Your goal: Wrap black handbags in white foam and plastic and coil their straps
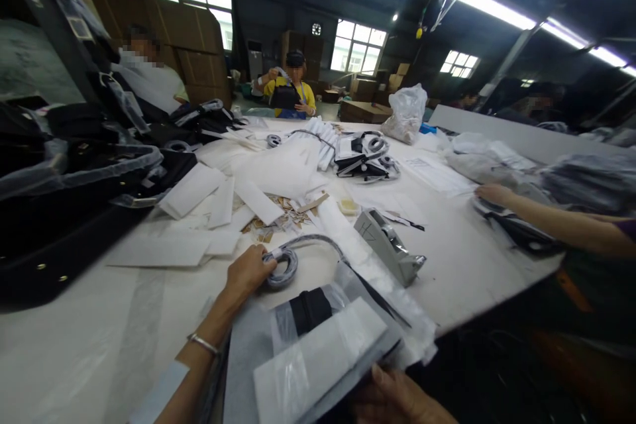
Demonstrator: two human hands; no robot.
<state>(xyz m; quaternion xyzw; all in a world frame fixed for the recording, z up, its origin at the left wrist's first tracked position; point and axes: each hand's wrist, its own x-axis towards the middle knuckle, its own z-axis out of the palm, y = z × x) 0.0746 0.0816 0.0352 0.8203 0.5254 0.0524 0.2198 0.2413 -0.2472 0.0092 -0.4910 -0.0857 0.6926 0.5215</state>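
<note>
My left hand (252,267) is closed on a coiled strap (282,269) wrapped in clear film, held at the coil's left side. From the coil the strap arcs over to the right. Just below lies a bag (248,351) covered in grey sheet, with a black wrapped piece (311,310) on it. White foam sheet (320,361) under clear plastic covers its near part. At the bag's lower right edge is my right hand (397,397), thumb against the edge, its other fingers in shadow and partly hidden beneath.
A grey tape dispenser (390,248) stands right of the bag. White foam sheets (193,189) and brown scraps lie beyond. Black bags (74,212) are piled at left, another wrapped bag (365,156) farther back. A co-worker's arm (541,215) reaches in from the right; others work behind.
</note>
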